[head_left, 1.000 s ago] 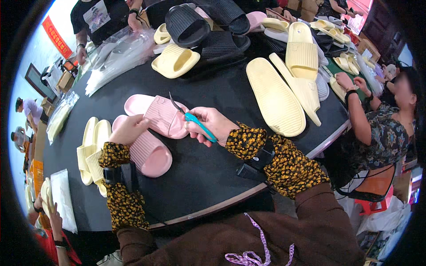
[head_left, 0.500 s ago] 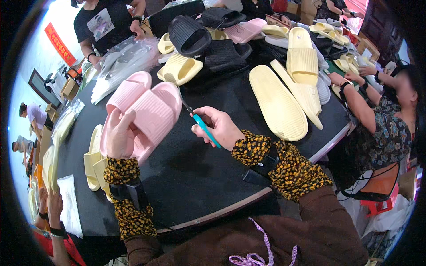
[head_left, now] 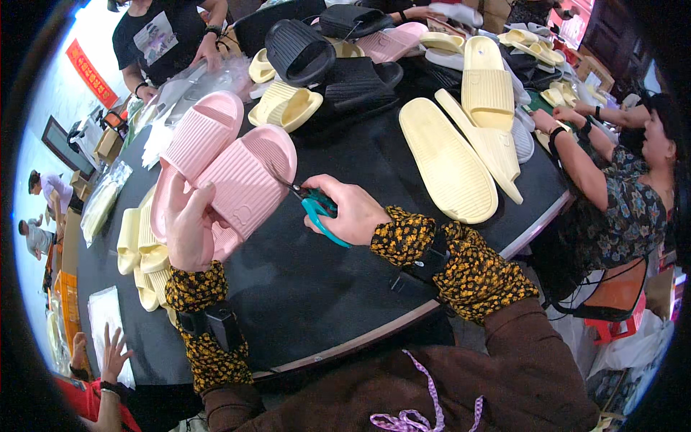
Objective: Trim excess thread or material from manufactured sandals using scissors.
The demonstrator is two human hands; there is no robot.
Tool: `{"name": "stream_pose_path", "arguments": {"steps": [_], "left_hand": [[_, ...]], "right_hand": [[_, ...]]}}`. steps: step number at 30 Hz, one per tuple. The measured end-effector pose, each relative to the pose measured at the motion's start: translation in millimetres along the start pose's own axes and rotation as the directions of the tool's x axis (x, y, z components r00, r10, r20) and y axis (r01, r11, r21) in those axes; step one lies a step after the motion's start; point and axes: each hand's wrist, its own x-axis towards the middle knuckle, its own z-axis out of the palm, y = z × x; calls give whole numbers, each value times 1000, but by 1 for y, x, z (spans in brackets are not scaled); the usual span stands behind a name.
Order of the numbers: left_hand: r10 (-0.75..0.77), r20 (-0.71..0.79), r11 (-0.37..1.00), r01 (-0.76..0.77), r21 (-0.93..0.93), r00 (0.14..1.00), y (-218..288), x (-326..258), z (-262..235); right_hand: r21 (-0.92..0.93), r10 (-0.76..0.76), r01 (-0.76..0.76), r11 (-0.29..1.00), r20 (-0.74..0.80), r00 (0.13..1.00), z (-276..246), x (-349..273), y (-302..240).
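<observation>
My left hand [head_left: 188, 229] grips a pair of pink slippers [head_left: 248, 183], side by side with their ribbed straps facing up, above the black table. Closed around the teal handles of small scissors [head_left: 317, 217] is my right hand [head_left: 354, 213]. The scissor blades reach to the right pink slipper's strap near its foot opening; whether they touch it I cannot tell. Left of my left hand, pale yellow slippers [head_left: 129, 241] lie on the table. To the right, a yellow slipper [head_left: 450, 162] lies sole up or flat beside others stacked together.
Black slippers [head_left: 299, 54] and a yellow slipper [head_left: 286, 106] are piled at the table's far side. Clear plastic bags [head_left: 205, 83] lie before a person standing there. Another person [head_left: 622, 180] works at the right. A co-worker's open hand [head_left: 111, 353] shows at lower left.
The scissors have turned, their handles spread wider and their blades now over the pink slipper. The pink pair has tilted. More yellow slippers lie at left, and the co-worker's hands there are empty.
</observation>
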Motion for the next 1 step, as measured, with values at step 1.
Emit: {"name": "stream_pose_path", "arguments": {"steps": [1], "left_hand": [[-4, 13, 1000, 3, 23, 1000, 0, 0, -2]], "right_hand": [[-8, 2, -2, 1000, 14, 1000, 1, 0, 1]]}}
